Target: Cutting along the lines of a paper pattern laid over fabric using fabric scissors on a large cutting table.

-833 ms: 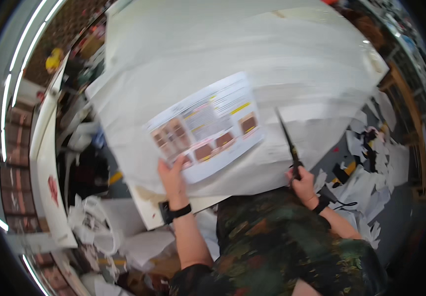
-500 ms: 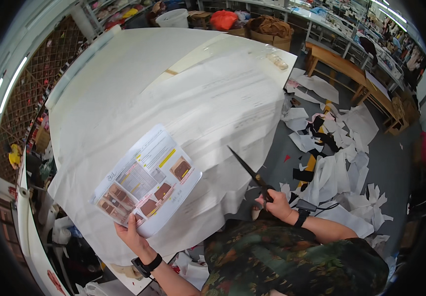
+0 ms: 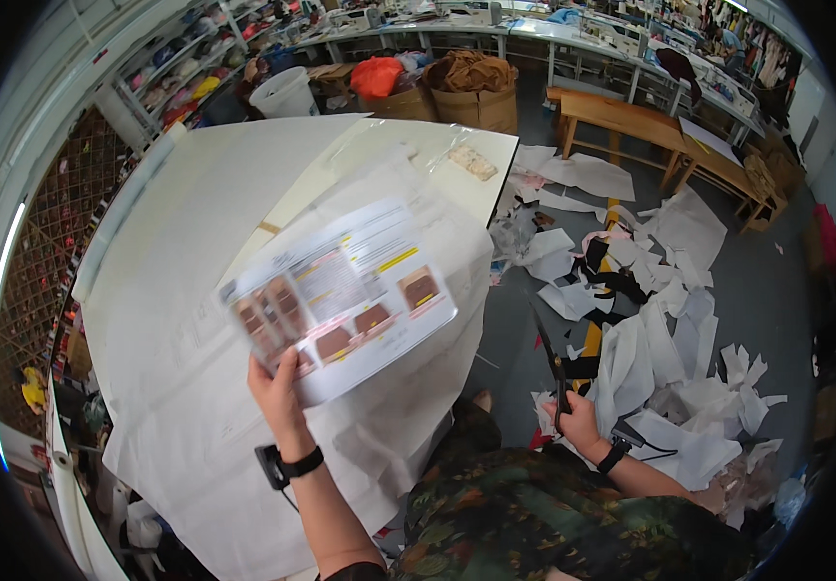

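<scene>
My left hand grips the lower left edge of a printed sheet, with the thumb on its face. The sheet carries brown product pictures, a table and yellow highlights, and is held up above the table. Dark long-bladed scissors are in my right hand, its fingers wrapped round the handles, blades pointing up and away over the floor beside the table. Below the sheet, large white pattern paper covers the table and hangs over its near right edge.
White and black scraps litter the floor on the right. A wooden bench stands beyond them. At the far side are a white bin and a cardboard box with brown material. A paper roll lies along the table's left edge.
My left hand has carried the printed sheet up and to the right. My right hand has moved right with the scissors, now pointing more upright. The view has shifted, showing more of the room's far side.
</scene>
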Motion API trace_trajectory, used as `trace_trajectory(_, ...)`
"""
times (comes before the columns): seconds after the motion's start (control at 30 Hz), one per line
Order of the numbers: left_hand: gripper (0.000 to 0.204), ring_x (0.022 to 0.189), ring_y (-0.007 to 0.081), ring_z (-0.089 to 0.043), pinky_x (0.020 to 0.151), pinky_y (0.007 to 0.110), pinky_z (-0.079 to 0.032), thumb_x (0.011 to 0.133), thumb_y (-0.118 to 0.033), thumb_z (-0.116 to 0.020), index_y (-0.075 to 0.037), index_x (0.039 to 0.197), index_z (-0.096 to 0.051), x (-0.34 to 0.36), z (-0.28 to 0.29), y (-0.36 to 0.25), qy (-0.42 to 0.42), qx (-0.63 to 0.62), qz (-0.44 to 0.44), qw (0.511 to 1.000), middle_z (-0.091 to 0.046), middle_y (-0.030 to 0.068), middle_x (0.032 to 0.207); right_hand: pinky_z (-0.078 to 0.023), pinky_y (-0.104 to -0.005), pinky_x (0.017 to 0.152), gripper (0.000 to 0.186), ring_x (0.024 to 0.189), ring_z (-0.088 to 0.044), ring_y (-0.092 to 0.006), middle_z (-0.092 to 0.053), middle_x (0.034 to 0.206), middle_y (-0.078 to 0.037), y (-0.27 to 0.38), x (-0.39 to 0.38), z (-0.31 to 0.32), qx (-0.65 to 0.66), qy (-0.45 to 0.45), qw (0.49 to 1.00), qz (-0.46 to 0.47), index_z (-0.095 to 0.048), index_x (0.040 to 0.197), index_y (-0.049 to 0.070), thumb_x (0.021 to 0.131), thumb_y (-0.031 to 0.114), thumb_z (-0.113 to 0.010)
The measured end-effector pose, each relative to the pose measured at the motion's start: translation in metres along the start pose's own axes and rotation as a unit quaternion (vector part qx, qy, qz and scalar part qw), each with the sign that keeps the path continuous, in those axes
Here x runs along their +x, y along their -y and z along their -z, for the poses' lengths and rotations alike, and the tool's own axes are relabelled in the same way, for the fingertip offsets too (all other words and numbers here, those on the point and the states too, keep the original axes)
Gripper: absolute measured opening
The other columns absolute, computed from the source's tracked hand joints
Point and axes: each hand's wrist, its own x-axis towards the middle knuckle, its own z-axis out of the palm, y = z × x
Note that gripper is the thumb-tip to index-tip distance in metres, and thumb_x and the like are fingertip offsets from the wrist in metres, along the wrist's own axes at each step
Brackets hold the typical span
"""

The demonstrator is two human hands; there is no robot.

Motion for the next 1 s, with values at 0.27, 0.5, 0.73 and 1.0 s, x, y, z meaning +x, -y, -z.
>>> trace_trajectory(0.27,0.028,0.085,0.012,-0.064,0.077,0.027,-0.052,0.086,-0.002,-0.07,0.002,0.113,-0.063,0.149,-0.203,0.055,0.105,-0.057,-0.016,0.993,-0.069,0.0066,0.1,-0.04,-0.0237,0.043,0.019,0.048,-0.053,-0.0059,-0.059,0.06,-0.001,-0.004,0.086,0.029,-0.012,-0.053,0.998,-0.011,-0.06,0.081,0.001,0.088,0.012,-0.075)
trace_trajectory(0.5,0.033,0.097,0.015,-0.065,0.087,0.03,-0.052,0.088,-0.001,-0.068,0.001,0.119,-0.06,0.232,-0.323,0.108,0.133,-0.193,0.068,0.97,-0.069,0.0093,0.109,-0.039,-0.0258,0.047,0.022,0.051,-0.05,-0.006,-0.055,0.059,0.001,0.032,0.173,0.043,0.035,-0.111,0.987,-0.111,-0.059,0.077,0.001,0.085,0.012,-0.077)
trace_trajectory(0.73,0.032,0.094,0.0173,-0.066,0.084,0.031,-0.053,0.087,0.0,-0.066,0.002,0.119,-0.059,0.31,-0.373,0.237,0.115,-0.115,0.187,0.969,-0.07,0.0107,0.106,-0.039,-0.0246,0.046,0.021,0.049,-0.052,-0.0062,-0.055,0.059,0.001,0.092,0.267,0.057,0.045,-0.142,0.979,-0.141,-0.059,0.077,0.002,0.088,0.012,-0.075)
trace_trajectory(1.0,0.047,0.096,0.0209,-0.065,0.083,0.031,-0.051,0.083,-0.002,-0.069,0.003,0.128,-0.053,0.32,-0.39,0.309,0.06,0.072,0.098,0.991,-0.067,0.0149,0.109,-0.039,-0.0235,0.045,0.023,0.049,-0.053,-0.0068,-0.058,0.062,0.0,0.116,0.328,0.054,-0.05,-0.061,0.991,-0.108,-0.059,0.082,0.004,0.089,0.018,-0.076)
